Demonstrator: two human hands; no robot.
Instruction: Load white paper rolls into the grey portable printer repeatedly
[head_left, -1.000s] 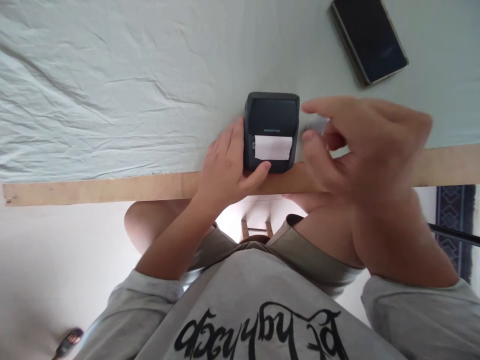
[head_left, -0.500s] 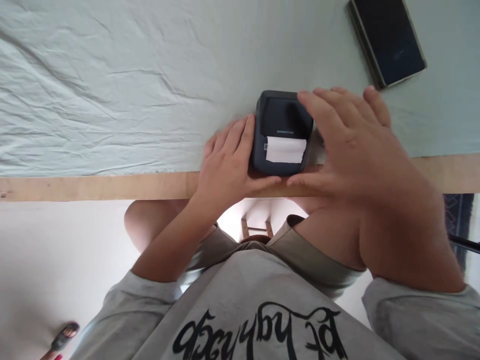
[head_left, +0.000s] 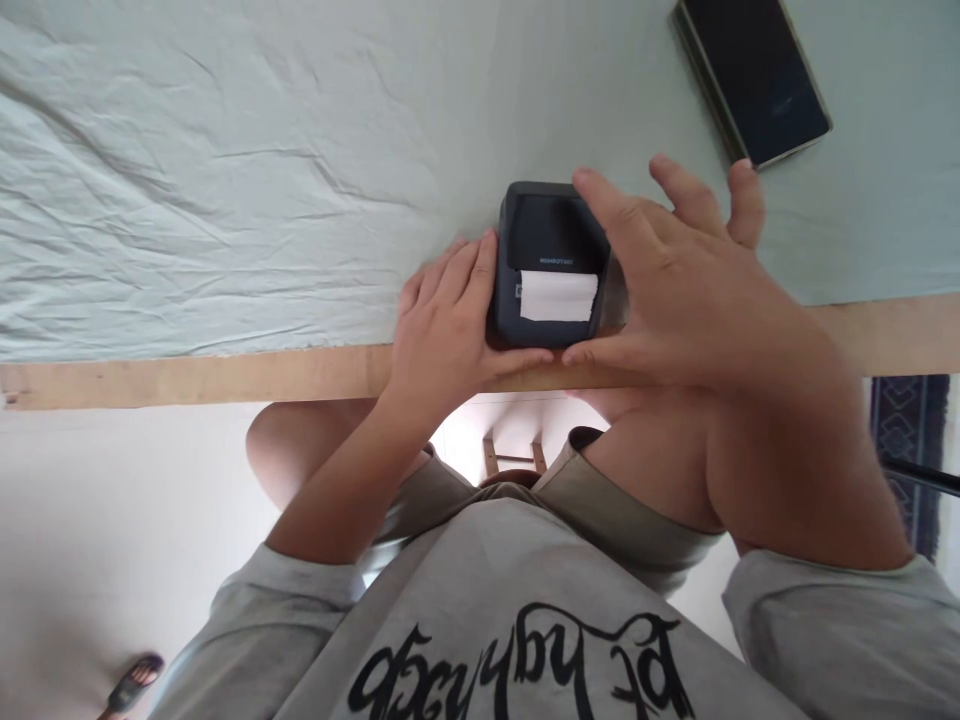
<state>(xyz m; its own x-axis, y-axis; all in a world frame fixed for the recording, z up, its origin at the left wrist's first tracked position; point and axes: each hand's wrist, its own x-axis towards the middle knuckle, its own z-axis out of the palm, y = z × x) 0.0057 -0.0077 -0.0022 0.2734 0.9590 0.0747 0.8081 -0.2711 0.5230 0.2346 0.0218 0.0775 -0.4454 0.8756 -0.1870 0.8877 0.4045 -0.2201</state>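
Note:
A dark label printer [head_left: 551, 240] sits near the front edge of the cloth-covered table, with a white paper label [head_left: 559, 296] on its lower part. My left hand [head_left: 450, 320] lies flat along the printer's left side, fingers extended and thumb along the near edge. On the other side is my right hand [head_left: 675, 280], its fingers spread; the index fingertip is at the printer's upper right corner and the thumb reaches to its near edge. Neither hand is closed round the printer.
A dark phone-like device [head_left: 757, 80] rests on the pale green cloth [head_left: 225, 180] at the upper right. The table's wooden edge [head_left: 187, 375] runs across in front of my legs. A patterned rug [head_left: 907, 430] shows at the right.
The printer, phone-like device and right hand appear slightly further left as the view shifts. My right hand's fingers have spread further apart.

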